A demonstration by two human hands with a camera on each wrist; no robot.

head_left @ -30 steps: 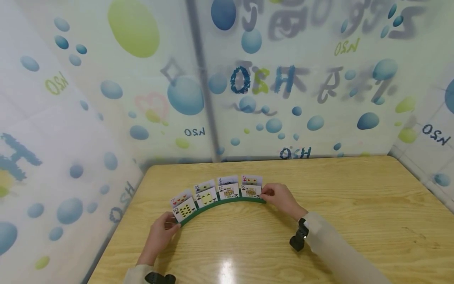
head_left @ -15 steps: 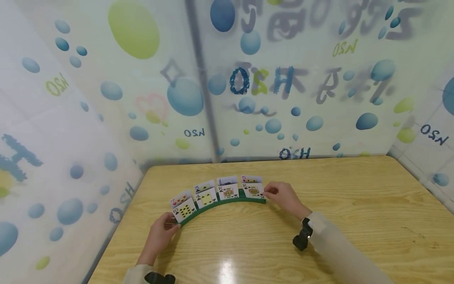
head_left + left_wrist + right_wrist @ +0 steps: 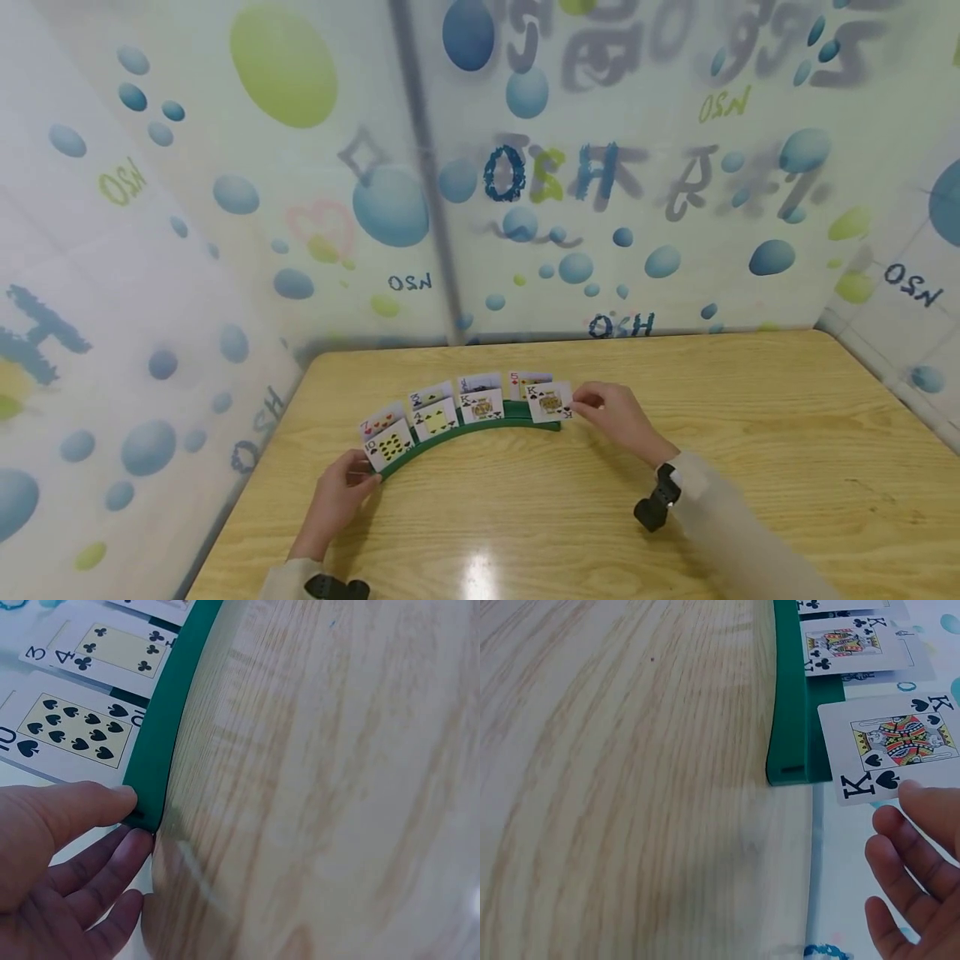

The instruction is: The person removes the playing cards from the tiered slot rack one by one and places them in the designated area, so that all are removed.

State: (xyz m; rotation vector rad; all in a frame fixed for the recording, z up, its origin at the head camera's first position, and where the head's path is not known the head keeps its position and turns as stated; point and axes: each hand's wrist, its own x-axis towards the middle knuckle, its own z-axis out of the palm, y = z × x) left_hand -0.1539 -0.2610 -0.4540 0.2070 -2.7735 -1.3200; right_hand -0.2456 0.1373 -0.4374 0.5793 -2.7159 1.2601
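Note:
My right hand [image 3: 615, 417] pinches the king of spades [image 3: 885, 742] by its lower right corner, thumb on its face. That card hangs over the right end of a curved green card holder [image 3: 498, 422], in front of the five of diamonds [image 3: 517, 385]. At the holder's left end my left hand [image 3: 341, 496] grips the tip, thumb on top and fingertips against the end. Still standing in the front row are the ten of spades [image 3: 75, 727], four of clubs [image 3: 112, 652] and king of clubs [image 3: 844, 646]; partly hidden cards stand behind them.
The holder stands on a wooden table [image 3: 480, 500]. A patterned wall [image 3: 337, 275] rises behind the far edge and another along the left side. A strapped black device [image 3: 656, 500] sits on each wrist.
The king of spades has come out of the holder's right end, lifted and shifted right with my right hand. The green slot under it now shows. My left hand stays put.

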